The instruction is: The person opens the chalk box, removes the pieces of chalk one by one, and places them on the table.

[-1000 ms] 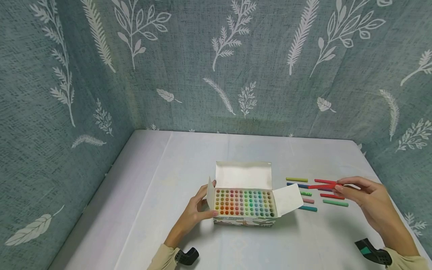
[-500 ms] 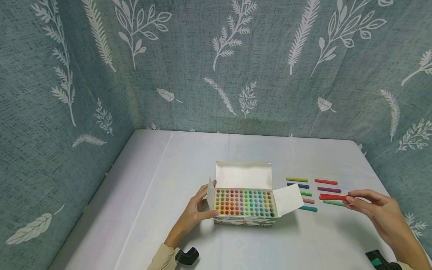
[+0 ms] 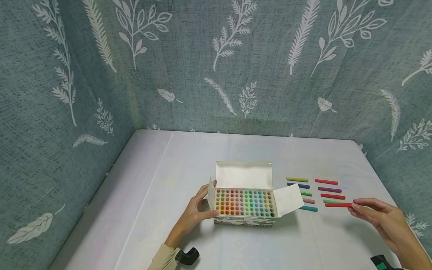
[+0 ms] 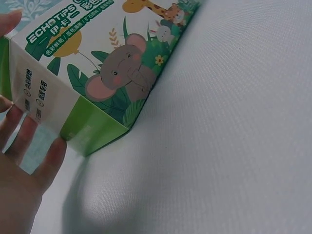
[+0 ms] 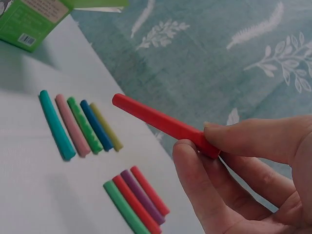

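Note:
My right hand pinches a red chalk stick at one end, its thumb and fingertips curled on it in the right wrist view. The stick points left, and in the head view it overlaps the green chalk stick on the table. My left hand grips the left end of a chalk box, thumb on its front corner. The lid and side flaps stand open, and rows of coloured round ends fill the inside. An elephant picture shows on the box's side in the left wrist view.
Right of the box lie two columns of chalk sticks, among them a yellow one, a purple one and a teal one. The right flap partly covers the nearer column. Leaf-patterned cloth rises behind the table.
My right hand has moved rightward and toward me with the red chalk stick, from over the upper chalks down past the green one. The left hand and box have stayed in place.

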Demonstrator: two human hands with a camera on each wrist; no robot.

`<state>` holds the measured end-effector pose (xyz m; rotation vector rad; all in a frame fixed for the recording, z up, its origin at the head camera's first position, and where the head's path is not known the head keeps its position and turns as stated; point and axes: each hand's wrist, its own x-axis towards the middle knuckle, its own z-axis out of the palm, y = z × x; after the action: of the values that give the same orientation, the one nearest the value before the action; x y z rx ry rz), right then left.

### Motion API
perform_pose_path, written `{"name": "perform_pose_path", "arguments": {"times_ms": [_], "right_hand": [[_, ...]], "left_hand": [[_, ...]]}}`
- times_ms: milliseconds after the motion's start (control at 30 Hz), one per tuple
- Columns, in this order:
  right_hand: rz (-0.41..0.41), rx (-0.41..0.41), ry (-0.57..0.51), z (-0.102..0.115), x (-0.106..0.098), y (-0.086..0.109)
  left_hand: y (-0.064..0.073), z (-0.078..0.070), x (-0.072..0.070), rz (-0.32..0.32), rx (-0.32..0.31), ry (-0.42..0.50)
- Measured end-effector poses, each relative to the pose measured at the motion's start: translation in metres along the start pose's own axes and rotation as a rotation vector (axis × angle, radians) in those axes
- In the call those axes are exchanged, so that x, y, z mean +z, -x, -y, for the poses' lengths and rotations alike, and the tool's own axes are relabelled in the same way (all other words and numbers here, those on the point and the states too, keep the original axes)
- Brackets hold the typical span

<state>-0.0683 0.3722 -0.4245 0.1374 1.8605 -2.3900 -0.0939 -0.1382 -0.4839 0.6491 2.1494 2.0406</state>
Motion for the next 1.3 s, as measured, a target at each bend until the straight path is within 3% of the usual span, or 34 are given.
{"name": "perform_pose_path", "arguments": {"times_ms": [500,800,1100,1300], "right_hand": [[-0.132,0.173,-0.008,-0.021,-0.018,-0.006],[-0.222,0.437,0.098,-0.029,-0.035,-0.009],[-0.251,0.417,0.144,-0.038,-0.041,-0.011],[-0.282,0.336,0.196,-0.047,-0.038,-0.014]], "left_hand": [[0.001,0.001,0.000,-0.016,-0.010,-0.006],[0.002,0.000,0.000,-0.002,-0.008,-0.002],[0.002,-0.002,0.000,-0.003,-0.014,0.000],[0.002,-0.001,0.000,0.002,-0.006,-0.001]]}}
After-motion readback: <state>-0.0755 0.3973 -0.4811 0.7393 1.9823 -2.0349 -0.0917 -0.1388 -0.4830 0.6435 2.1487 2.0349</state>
